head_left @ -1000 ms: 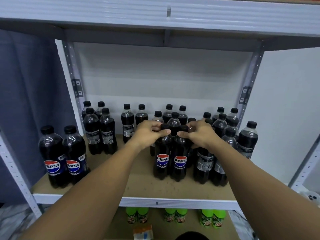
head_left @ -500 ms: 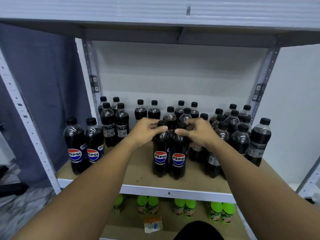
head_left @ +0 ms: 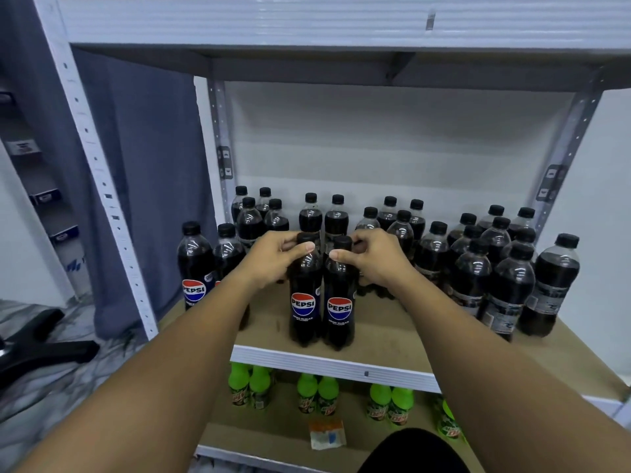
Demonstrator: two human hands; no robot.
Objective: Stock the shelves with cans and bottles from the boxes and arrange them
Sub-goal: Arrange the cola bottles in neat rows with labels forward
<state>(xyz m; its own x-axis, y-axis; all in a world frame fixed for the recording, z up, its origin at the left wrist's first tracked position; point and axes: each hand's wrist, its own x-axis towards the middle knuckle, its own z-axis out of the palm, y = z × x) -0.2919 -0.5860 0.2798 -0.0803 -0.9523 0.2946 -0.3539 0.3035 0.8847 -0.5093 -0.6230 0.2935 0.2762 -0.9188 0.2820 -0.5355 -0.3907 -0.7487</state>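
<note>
Fingers curled on both sides: left hand (head_left: pixel 273 259) pinching the neck of the left front bottle (head_left: pixel 305 295) just under its cap, thumb laid across the near face; right hand (head_left: pixel 374 259) doing the same to the right front bottle (head_left: pixel 339 298). Both standing upright, touching side by side, logos turned to the near side, set close to the front lip of the middle shelf (head_left: pixel 327 365).

Judged as the arranging step: squaring this pair into a front-facing row. Next move likely calls for letting go without tipping, then fetching or turning another pair, with labels brought to match.

Farther left, another logo-forward pair (head_left: pixel 196 268) at the shelf's left edge. Farther right, a crowded cluster (head_left: pixel 495 268) with back labels showing, probably needing turning. At the far wall, further pairs (head_left: pixel 322 216) standing in a loose row.

Below and nearer, green-capped bottles (head_left: pixel 317 394) in pairs on the lower shelf, plus a small packet (head_left: pixel 326 435). No boxes in sight.
</note>
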